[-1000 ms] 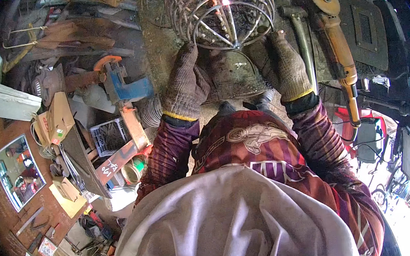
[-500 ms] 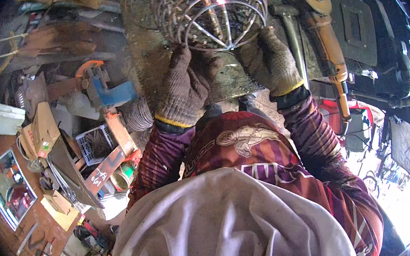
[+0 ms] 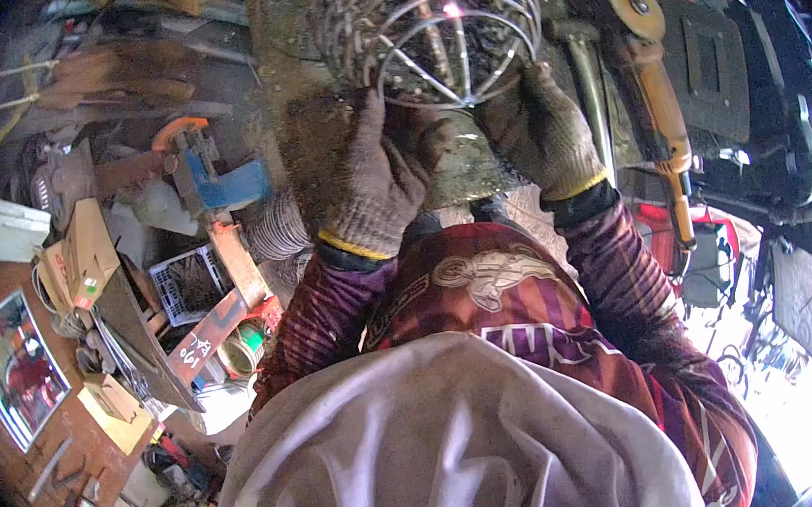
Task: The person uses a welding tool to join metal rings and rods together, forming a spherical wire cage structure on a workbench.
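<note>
Ahead of me on a dark, worn work surface (image 3: 298,116) is a round cage of metal rods (image 3: 469,100), built of stacked rings joined by straight bars that meet at its near edge. My left hand (image 3: 383,172), in a grey knit glove with a yellow cuff edge, grips the cage's near left side, thumb raised along the ring. My right hand (image 3: 546,130), gloved alike, closes on the near right side. The fingers of both hands are partly hidden under the rings. A bright glint shows on one ring.
An angle grinder (image 3: 657,98) with a pale disc and a hammer (image 3: 591,85) lie to the right of the cage. Left are a blue and orange clamp-like tool (image 3: 226,185), a coil of wire (image 3: 277,229) and a white plastic basket (image 3: 190,284). A black case (image 3: 770,87) stands far right.
The cage and both my gloved hands sit slightly lower and further right in the picture; the surroundings shift a little too. My grip looks the same.
</note>
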`<action>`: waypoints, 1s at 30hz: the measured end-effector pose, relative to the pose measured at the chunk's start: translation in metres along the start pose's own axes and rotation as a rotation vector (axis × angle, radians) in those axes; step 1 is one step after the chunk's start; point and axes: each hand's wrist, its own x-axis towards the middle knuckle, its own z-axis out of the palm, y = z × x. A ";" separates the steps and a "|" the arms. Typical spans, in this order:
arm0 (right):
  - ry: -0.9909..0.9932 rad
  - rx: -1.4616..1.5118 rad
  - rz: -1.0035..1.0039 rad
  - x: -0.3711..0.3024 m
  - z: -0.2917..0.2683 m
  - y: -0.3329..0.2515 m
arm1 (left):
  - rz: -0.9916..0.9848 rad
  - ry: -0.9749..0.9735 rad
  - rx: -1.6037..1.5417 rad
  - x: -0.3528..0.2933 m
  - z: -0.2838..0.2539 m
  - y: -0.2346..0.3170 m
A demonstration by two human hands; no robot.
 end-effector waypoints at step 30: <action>0.073 -0.053 0.021 -0.004 0.014 0.002 | 0.020 -0.059 -0.141 -0.003 0.004 0.004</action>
